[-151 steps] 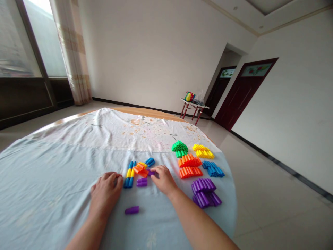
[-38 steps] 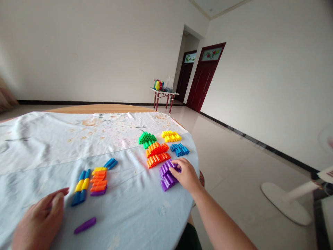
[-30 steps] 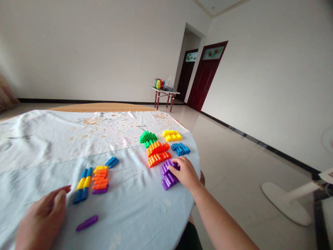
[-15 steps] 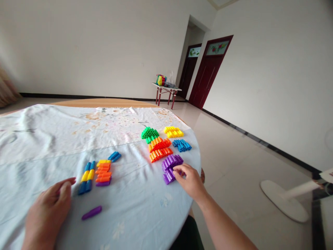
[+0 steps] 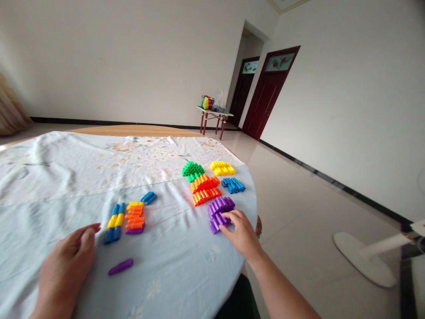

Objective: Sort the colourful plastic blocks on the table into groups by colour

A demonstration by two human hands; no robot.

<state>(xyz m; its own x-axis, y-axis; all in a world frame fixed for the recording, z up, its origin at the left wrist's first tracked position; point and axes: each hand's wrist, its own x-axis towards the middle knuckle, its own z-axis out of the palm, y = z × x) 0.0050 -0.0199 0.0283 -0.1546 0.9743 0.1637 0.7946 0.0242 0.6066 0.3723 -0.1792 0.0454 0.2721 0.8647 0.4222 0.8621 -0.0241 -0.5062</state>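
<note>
My right hand (image 5: 241, 234) is at the pile of purple bullet-shaped plastic building pieces (image 5: 222, 205), thumb and fingers apart around the near pieces. I cannot tell whether it grips one. My left hand (image 5: 68, 261) hovers over or rests on the cloth at the left, fingers stretched out, holding nothing visible. Just beyond its fingertips lie two joined rods of blue and yellow pieces (image 5: 113, 221), side by side. Beside them is a row of orange pieces (image 5: 135, 218), with yellow at the far end and purple at the near end. A lone purple piece (image 5: 121, 266) lies nearer me.
Piles of green (image 5: 192, 169), orange-red (image 5: 206, 189), yellow (image 5: 223, 168) and blue pieces (image 5: 233, 185) stand toward the table's right edge. A few blue pieces (image 5: 149, 197) lie mid-table. The cloth (image 5: 179, 266) has wrinkles. A white stand base (image 5: 361, 259) is on the floor right.
My right thumb and fingers have spread apart at the purple pile. The view has shifted slightly; the pieces lie as before.
</note>
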